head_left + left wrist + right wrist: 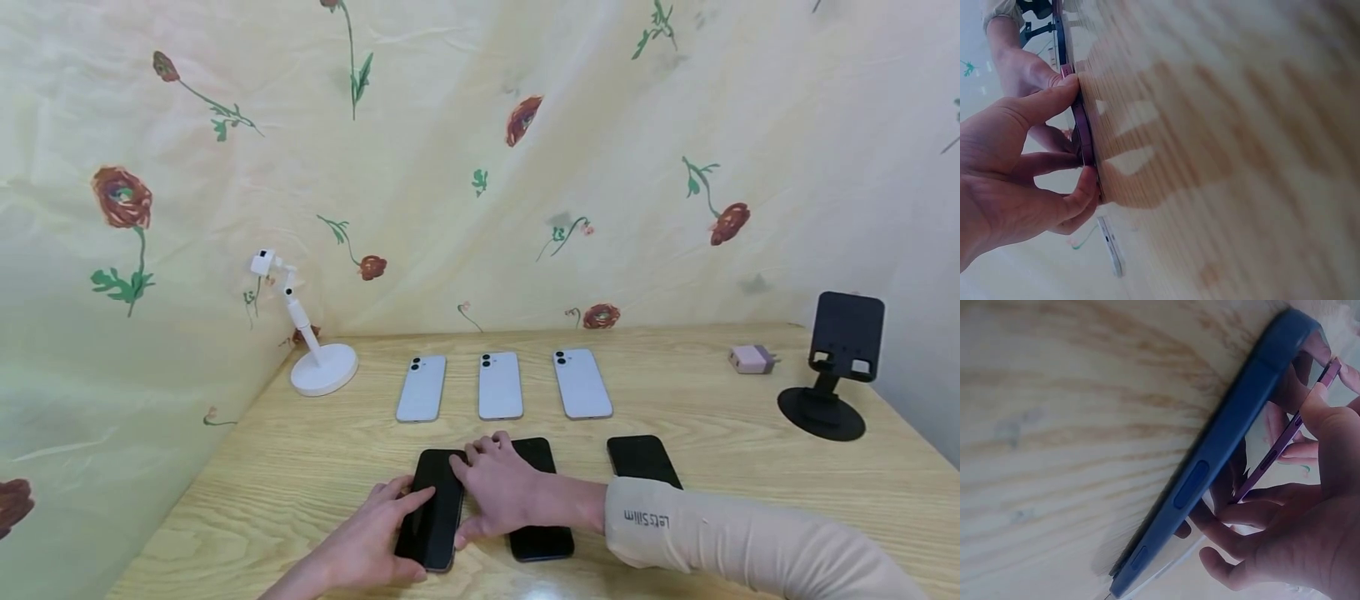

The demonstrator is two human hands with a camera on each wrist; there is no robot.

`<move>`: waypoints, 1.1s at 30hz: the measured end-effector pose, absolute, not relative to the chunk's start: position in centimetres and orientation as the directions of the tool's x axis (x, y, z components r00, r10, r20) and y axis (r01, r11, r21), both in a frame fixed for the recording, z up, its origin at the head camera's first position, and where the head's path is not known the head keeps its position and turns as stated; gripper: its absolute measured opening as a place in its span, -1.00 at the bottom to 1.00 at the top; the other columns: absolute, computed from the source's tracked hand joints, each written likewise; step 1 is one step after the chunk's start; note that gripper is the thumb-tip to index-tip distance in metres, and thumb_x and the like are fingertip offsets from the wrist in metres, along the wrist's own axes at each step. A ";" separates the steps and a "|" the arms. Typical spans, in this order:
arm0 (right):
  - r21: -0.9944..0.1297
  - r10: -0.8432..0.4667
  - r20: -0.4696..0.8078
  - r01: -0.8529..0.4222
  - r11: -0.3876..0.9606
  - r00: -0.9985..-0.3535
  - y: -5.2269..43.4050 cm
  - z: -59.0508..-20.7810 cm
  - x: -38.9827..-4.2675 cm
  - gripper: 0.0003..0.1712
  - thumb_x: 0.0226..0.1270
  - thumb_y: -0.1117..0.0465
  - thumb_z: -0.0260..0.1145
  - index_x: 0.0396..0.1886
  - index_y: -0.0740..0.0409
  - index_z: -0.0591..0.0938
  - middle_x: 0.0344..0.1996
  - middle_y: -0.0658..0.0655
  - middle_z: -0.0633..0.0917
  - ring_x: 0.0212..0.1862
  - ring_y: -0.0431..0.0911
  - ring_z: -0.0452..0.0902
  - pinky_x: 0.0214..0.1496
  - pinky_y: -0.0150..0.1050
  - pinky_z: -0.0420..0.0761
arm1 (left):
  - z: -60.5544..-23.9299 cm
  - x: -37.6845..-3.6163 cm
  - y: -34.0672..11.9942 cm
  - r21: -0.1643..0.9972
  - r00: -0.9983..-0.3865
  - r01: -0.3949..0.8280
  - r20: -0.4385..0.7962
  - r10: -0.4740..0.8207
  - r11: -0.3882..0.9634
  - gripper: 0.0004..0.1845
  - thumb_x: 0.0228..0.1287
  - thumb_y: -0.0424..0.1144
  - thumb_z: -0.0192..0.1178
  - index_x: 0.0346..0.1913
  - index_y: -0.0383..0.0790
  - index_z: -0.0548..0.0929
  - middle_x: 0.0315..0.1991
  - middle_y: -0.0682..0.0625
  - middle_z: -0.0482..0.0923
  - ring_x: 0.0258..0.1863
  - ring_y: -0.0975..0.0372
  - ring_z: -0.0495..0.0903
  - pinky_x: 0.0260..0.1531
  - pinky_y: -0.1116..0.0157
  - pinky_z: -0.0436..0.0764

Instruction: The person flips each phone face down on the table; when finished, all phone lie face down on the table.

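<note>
A smartphone with a black screen (433, 533) and a purple edge (1280, 445) lies face up on the table. My left hand (375, 533) grips it from the left, thumb at its near end and fingers along the side, one finger over the screen. From the right, my right hand (498, 487) holds the same phone's long edge between thumb and index finger. Under the right hand and wrist lies a second black-screened phone (542, 543), its blue edge (1210, 444) close in the right wrist view. The forearm partly hides a third dark phone (643, 458).
Three pale phones (500, 387) lie face down in a row behind. A white stand (324, 371) is at the back left. On the right are a pink charger plug (750, 359) and a black phone stand (847, 333). A flowered cloth (450, 167) hangs behind the wooden table (247, 492).
</note>
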State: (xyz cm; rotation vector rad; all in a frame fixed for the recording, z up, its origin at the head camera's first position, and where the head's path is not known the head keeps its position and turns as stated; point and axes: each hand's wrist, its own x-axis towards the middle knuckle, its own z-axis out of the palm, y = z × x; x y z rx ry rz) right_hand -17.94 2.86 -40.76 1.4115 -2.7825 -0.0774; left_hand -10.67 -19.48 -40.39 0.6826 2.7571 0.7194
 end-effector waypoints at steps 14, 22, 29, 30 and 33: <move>0.045 -0.816 0.006 -0.815 0.578 -0.578 3.0 -40.8 -17.9 0.11 0.11 -0.57 0.22 0.39 0.18 0.48 0.18 0.27 0.58 0.21 0.17 0.43 0.20 0.15 0.31 | -40.3 -10.5 -19.4 0.494 -0.871 0.379 -0.095 0.482 0.782 -0.06 -0.02 0.01 0.57 0.40 -0.31 0.42 0.41 -0.36 0.22 0.28 -0.20 0.29 0.07 -0.13 0.46; 0.013 -0.821 0.021 -0.821 0.571 -0.571 3.1 -40.6 -17.9 0.09 0.14 -0.54 0.24 0.39 0.20 0.47 0.18 0.28 0.57 0.20 0.18 0.43 0.20 0.15 0.32 | -40.4 -10.4 -19.5 0.516 -0.876 0.373 -0.079 0.476 0.772 -0.07 -0.02 -0.02 0.57 0.40 -0.33 0.42 0.42 -0.38 0.22 0.31 -0.23 0.27 0.11 -0.18 0.40; 0.011 -0.818 0.066 -0.819 0.573 -0.571 3.1 -40.3 -17.8 0.11 0.16 -0.53 0.24 0.43 0.22 0.41 0.17 0.27 0.58 0.20 0.18 0.45 0.18 0.14 0.37 | -40.4 -10.0 -19.7 0.524 -0.877 0.396 -0.028 0.479 0.754 -0.05 -0.03 -0.06 0.58 0.42 -0.34 0.40 0.41 -0.38 0.24 0.32 -0.21 0.28 0.17 -0.22 0.34; 0.005 -0.818 0.074 -0.820 0.572 -0.570 3.1 -40.3 -17.8 0.12 0.15 -0.53 0.25 0.43 0.23 0.41 0.16 0.27 0.58 0.19 0.18 0.45 0.17 0.14 0.37 | -40.4 -9.9 -19.8 0.520 -0.879 0.398 -0.019 0.476 0.756 -0.05 -0.04 -0.05 0.58 0.42 -0.33 0.40 0.41 -0.37 0.24 0.31 -0.19 0.29 0.15 -0.20 0.37; -0.023 -0.815 0.088 -0.819 0.574 -0.573 3.1 -40.1 -17.7 0.13 0.15 -0.52 0.27 0.43 0.24 0.38 0.17 0.26 0.58 0.19 0.18 0.46 0.17 0.14 0.37 | -40.4 -9.8 -19.8 0.521 -0.883 0.397 -0.008 0.469 0.756 -0.04 -0.05 -0.05 0.58 0.43 -0.30 0.39 0.41 -0.35 0.23 0.24 -0.09 0.35 0.11 -0.11 0.44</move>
